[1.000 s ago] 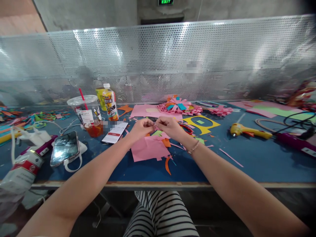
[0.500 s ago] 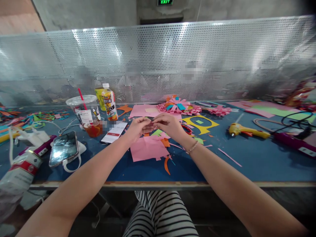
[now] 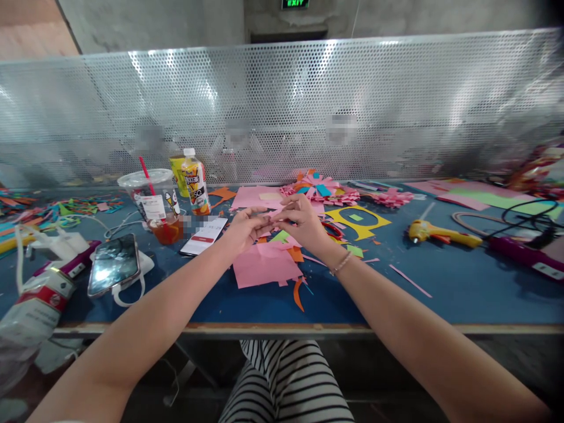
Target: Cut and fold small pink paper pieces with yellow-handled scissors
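Observation:
Over the middle of the table my left hand (image 3: 247, 228) and my right hand (image 3: 300, 220) meet, fingertips almost touching. Both are closed in a pinch. Whatever lies between the fingers is too small and too hidden to name. Just below them lies a square of pink paper (image 3: 264, 270) with scraps around it, among them a curved orange strip (image 3: 298, 295). Partly behind my right wrist is a pair of scissors with red handles (image 3: 335, 230). A yellow sheet with round cut-outs (image 3: 374, 218) lies to the right of that hand.
Fringed pink paper flowers (image 3: 319, 189) lie at the back before a perforated metal screen (image 3: 282, 106). On the right rests a yellow glue gun (image 3: 440, 234). To the left stand a drink cup (image 3: 154, 202) and a bottle (image 3: 195, 185), with phones (image 3: 115, 264) and cables nearby.
My right hand's fingers have lifted and bent a little more above the left fingertips. The left hand has barely shifted, and the things on the table stay where they were.

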The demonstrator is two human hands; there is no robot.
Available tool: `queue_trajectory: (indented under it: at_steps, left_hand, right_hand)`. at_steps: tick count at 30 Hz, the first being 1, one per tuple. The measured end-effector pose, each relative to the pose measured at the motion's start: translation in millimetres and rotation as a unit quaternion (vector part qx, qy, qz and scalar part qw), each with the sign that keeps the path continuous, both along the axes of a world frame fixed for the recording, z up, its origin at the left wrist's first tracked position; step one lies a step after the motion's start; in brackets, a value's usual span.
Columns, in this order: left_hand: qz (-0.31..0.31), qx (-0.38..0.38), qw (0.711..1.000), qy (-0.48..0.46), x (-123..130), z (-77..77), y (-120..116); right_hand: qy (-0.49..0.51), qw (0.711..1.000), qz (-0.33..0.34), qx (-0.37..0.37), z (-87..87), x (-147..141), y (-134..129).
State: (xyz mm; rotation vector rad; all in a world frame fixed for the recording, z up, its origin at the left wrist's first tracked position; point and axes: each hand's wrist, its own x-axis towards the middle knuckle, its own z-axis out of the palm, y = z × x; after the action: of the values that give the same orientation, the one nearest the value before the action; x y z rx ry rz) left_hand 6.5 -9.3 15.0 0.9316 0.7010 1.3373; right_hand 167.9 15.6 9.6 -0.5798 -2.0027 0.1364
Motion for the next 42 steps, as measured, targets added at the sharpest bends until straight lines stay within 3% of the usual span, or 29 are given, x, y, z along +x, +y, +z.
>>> queue_trajectory:
  at_steps: [16,27,37,42]
  left_hand:
    - [0.0,0.044,0.999,0.013,1.5,-2.1,-1.7]
    - [-0.019,0.022,0.999,-0.02,3.3,-4.4,-1.4]
    - [-0.005,-0.001,0.999,-0.04,5.5,-5.7,0.8]
    - [-0.002,-0.016,0.999,-0.05,6.9,-5.1,-0.5]
  right_hand:
    - [0.011,0.999,0.034,-0.029,-2.2,0.6,8.3]
    - [0.015,0.995,0.026,-0.09,5.2,-3.6,0.4]
    - [0.036,0.988,0.012,-0.149,1.1,-7.5,1.8]
    - [0.033,0.99,0.013,-0.14,1.9,-6.2,1.3]
